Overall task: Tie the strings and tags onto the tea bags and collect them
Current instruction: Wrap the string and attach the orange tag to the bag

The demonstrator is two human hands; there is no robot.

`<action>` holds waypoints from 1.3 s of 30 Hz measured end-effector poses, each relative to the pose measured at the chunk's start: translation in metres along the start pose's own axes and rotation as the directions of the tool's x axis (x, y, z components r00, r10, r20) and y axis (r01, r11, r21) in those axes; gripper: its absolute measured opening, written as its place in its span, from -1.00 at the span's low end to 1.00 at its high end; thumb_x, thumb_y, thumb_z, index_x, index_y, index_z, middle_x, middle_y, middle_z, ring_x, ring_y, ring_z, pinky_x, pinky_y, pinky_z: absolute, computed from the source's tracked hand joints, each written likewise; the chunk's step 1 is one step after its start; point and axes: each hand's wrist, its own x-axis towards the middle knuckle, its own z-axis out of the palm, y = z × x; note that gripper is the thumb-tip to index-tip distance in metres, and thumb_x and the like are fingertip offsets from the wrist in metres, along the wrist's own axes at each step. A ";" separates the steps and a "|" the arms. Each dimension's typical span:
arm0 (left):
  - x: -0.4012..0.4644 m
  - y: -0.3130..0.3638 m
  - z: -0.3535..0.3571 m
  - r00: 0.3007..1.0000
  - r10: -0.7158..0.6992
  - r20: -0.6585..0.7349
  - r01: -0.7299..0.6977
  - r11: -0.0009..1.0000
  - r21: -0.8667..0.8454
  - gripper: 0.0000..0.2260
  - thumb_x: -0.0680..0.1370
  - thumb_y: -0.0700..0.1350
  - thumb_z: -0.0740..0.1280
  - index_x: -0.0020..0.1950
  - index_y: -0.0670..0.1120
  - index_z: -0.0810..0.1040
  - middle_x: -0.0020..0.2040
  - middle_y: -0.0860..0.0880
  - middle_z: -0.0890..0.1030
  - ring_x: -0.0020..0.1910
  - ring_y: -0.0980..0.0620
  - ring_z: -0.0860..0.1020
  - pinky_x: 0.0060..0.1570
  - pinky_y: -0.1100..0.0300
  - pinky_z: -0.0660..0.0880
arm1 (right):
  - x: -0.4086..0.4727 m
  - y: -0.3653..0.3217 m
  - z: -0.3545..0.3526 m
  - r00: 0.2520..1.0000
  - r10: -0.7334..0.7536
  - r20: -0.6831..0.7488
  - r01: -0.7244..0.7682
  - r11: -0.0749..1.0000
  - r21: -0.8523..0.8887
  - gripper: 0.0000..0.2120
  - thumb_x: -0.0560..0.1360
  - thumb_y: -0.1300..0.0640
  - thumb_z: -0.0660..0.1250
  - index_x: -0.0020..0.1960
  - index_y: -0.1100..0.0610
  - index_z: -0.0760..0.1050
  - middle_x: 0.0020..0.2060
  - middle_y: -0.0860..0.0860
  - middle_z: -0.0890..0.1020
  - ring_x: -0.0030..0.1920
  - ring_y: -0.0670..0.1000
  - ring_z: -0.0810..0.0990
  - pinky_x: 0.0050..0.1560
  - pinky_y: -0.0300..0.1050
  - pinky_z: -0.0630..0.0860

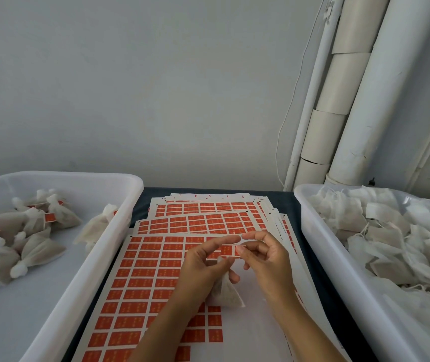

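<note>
Behind our worktop [282, 202] rise a pale wall and white pipes [360, 95] at two o'clock. Sheets of orange tags [140, 273] overlap across the middle. Our left hand [203, 265] grips the gathered neck of a tea bag [225, 291], which hangs just above the sheets at six o'clock. Our right hand [266, 254] pinches one orange tag [228, 250] at its fingertips, close beside the left thumb. A white tub [127, 205] at nine o'clock holds finished, tagged bags; another tub [313, 231] at three o'clock is heaped with untied ones.
</note>
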 end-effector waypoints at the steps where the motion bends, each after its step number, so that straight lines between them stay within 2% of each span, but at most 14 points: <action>1: 0.000 0.000 0.000 1.000 0.001 0.003 -0.001 1.000 0.000 -0.73 0.50 -0.23 0.37 0.10 0.10 0.61 0.08 0.07 0.65 -0.31 -0.04 0.65 -0.21 0.16 0.62 | 0.000 0.000 0.000 1.000 -0.001 0.003 0.001 1.000 -0.001 -0.82 0.42 0.15 0.43 -0.03 -0.01 0.50 -0.18 -0.11 0.66 -0.24 -0.16 0.63 -0.35 -0.41 0.50; 13: 0.000 -0.001 0.000 1.000 0.005 0.003 -0.005 1.000 -0.010 -0.73 0.51 -0.23 0.36 0.09 0.11 0.62 0.12 0.04 0.64 -0.32 -0.03 0.65 -0.25 0.21 0.59 | 0.001 0.003 0.000 1.000 -0.003 0.003 0.003 1.000 -0.005 -0.82 0.42 0.16 0.44 -0.02 0.00 0.51 -0.17 -0.12 0.65 -0.21 -0.18 0.63 -0.35 -0.41 0.50; 19: 0.000 0.000 0.000 1.000 0.014 0.012 -0.014 1.000 -0.020 -0.72 0.51 -0.24 0.35 0.08 0.13 0.62 0.15 0.04 0.62 -0.32 -0.02 0.65 -0.27 0.25 0.57 | 0.002 0.005 0.000 1.000 0.008 -0.011 -0.008 1.000 -0.017 -0.81 0.42 0.17 0.44 -0.02 0.00 0.52 -0.17 -0.11 0.65 -0.23 -0.12 0.64 -0.32 -0.37 0.53; 24: -0.001 0.001 0.000 1.000 0.011 0.020 -0.010 0.999 -0.031 -0.72 0.51 -0.26 0.34 0.10 0.09 0.62 0.11 -0.06 0.63 -0.36 0.01 0.64 -0.46 0.40 0.46 | 0.002 0.006 0.000 1.000 0.011 -0.005 -0.011 1.000 -0.023 -0.81 0.42 0.16 0.44 0.00 0.03 0.52 -0.16 -0.10 0.65 -0.22 -0.09 0.65 -0.31 -0.37 0.53; 27: -0.001 0.002 0.000 1.000 0.013 0.021 -0.013 1.000 -0.028 -0.72 0.52 -0.25 0.34 0.09 0.10 0.62 0.11 -0.01 0.64 -0.33 -0.02 0.65 -0.42 0.38 0.47 | 0.002 0.006 0.000 1.000 0.006 -0.006 -0.006 1.000 -0.019 -0.81 0.42 0.16 0.44 0.00 0.03 0.52 -0.15 -0.09 0.65 -0.21 -0.08 0.65 -0.31 -0.36 0.54; 31: -0.001 0.001 0.000 1.000 0.013 0.022 -0.012 1.000 -0.024 -0.73 0.52 -0.25 0.34 0.10 0.08 0.62 0.08 -0.03 0.64 -0.35 0.00 0.64 -0.48 0.42 0.43 | 0.001 0.006 0.000 1.000 -0.007 -0.009 0.007 1.000 -0.016 -0.80 0.41 0.16 0.44 -0.02 -0.01 0.51 -0.16 -0.11 0.65 -0.21 -0.14 0.64 -0.33 -0.38 0.52; 39: -0.001 0.001 0.000 0.999 0.024 0.042 -0.022 0.999 -0.036 -0.72 0.52 -0.24 0.34 0.08 0.11 0.64 0.07 0.11 0.65 -0.33 -0.03 0.65 -0.37 0.34 0.51 | 0.000 0.004 0.002 1.000 -0.030 -0.006 0.030 0.999 -0.024 -0.78 0.40 0.14 0.45 -0.02 -0.04 0.49 -0.17 -0.12 0.65 -0.22 -0.17 0.63 -0.35 -0.39 0.51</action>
